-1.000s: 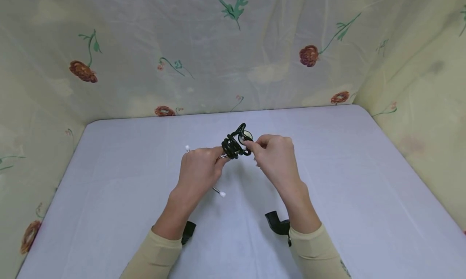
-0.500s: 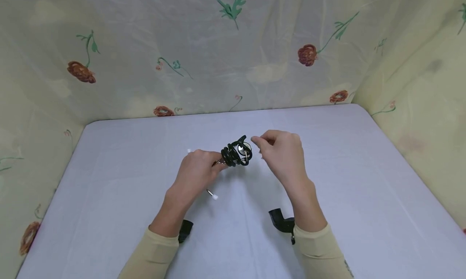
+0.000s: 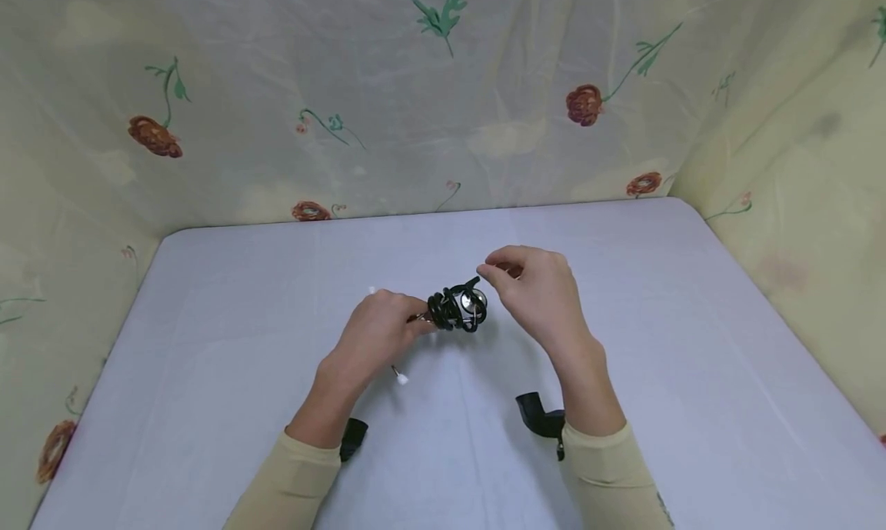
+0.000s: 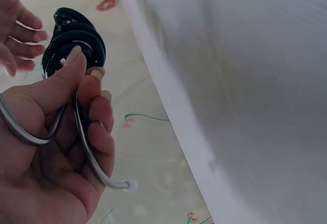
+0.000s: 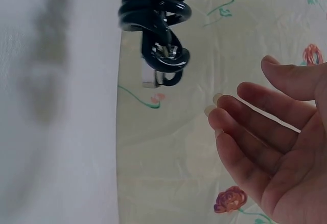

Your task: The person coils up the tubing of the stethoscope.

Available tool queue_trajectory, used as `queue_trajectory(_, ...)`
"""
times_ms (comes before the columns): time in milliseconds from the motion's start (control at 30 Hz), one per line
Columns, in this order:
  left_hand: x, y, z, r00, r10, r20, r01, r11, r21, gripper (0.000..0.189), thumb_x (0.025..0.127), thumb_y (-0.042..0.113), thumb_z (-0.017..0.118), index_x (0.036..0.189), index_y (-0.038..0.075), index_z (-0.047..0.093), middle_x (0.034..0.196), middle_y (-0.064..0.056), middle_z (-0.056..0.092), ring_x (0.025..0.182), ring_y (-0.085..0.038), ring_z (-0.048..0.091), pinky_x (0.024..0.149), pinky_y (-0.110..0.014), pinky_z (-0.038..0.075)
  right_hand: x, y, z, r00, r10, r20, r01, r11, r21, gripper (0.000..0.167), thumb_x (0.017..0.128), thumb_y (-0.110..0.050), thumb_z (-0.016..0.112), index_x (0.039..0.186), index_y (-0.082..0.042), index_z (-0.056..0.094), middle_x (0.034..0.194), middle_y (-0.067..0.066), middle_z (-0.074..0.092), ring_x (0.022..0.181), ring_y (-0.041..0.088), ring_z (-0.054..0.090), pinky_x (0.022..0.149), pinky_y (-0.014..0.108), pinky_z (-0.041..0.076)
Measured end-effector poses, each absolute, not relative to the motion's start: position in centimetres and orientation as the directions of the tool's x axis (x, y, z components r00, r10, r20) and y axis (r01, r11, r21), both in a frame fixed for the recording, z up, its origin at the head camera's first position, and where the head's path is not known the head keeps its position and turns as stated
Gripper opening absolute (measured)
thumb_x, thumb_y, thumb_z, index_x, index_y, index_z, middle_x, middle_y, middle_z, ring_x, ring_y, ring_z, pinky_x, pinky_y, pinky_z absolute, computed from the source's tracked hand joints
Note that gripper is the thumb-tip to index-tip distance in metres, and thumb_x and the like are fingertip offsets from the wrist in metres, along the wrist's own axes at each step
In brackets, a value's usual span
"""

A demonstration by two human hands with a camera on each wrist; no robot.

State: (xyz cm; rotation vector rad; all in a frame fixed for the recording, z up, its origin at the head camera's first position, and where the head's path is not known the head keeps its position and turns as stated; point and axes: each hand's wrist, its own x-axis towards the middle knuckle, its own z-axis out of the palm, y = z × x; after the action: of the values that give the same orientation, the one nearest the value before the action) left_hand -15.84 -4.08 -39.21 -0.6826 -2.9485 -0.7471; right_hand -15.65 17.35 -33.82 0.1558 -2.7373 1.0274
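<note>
A stethoscope [image 3: 448, 311] is held above the table, its black tubing wound in tight coils around its metal part. At the right end of the coils shows the round metal chest piece [image 3: 474, 301]. My left hand [image 3: 376, 328] grips the metal ear tubes [image 4: 88, 150], thumb against fingers just below the coils. White eartips [image 3: 401, 378] stick out past that hand. My right hand [image 3: 538, 291] is just right of the stethoscope and apart from it. In the right wrist view its fingers [image 5: 250, 132] are relaxed, with nothing between them, beside the hanging coils [image 5: 156, 17].
A white-covered table [image 3: 443, 453] spreads below both hands. Flower-patterned cloth [image 3: 415, 130] hangs behind it and at both sides. Black curved pieces [image 3: 540, 416] sit at the wrists by the sleeves [image 3: 609, 468].
My right hand has let go of the tubing and drawn away to the right. My left hand has lowered the stethoscope slightly, and its coiled end has tipped down.
</note>
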Motion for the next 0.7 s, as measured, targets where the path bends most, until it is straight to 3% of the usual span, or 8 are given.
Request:
queue_trajectory(500,-16.3,-4.1,-40.5,-0.891,0.442,0.103,0.438,0.780,0.446,0.008,0.086,0.025,0.077,0.088,0.017,0.080,0.088,0.002,0.077,0.076,-0.011,0.064,0.073,-0.035,0.053,-15.9,17.9,-34.0,-0.977,-0.046,0.210,-0.175,0.740,-0.650,0.018,0.094,-0.027,0.068,0.103,-0.014,0.077,0.100,0.003,0.076,0.090,0.021,0.069,0.078,0.040,0.053)
queue_trajectory(700,-16.3,-4.2,-40.8,-0.886,0.457,0.072,0.439,0.781,0.444,0.010,0.086,0.021,0.077,0.079,0.014,0.077,0.085,0.002,0.076,0.069,-0.009,0.056,0.069,-0.030,0.049,-15.9,18.0,-34.1,-0.979,-0.065,0.195,-0.180,0.730,-0.660,0.019,0.094,-0.029,0.068,0.104,-0.015,0.076,0.102,0.002,0.076,0.090,0.020,0.069,0.077,0.039,0.053)
